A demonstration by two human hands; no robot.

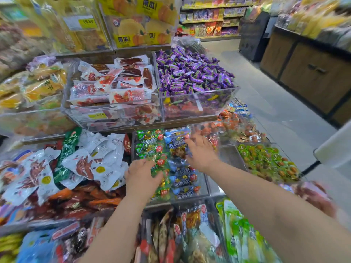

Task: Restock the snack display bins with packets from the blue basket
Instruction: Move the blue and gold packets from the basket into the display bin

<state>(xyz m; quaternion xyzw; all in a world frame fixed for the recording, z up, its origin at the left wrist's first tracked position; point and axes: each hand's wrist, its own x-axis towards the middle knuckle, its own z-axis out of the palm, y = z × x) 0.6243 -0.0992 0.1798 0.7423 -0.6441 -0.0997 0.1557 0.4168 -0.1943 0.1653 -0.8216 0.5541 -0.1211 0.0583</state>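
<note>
With left hand [141,175] curled over green packets [150,147], grip unclear, and right hand [201,154] spread empty above blue packets [182,180], settling stock in the bin [204,184] near the front edge of the display [190,122]; likely next, a reach to the unseen blue basket for more.

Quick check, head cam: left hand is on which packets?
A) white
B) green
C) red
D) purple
B: the left hand has fingers and thumb curled round the green packets in the lower middle bin.
</note>
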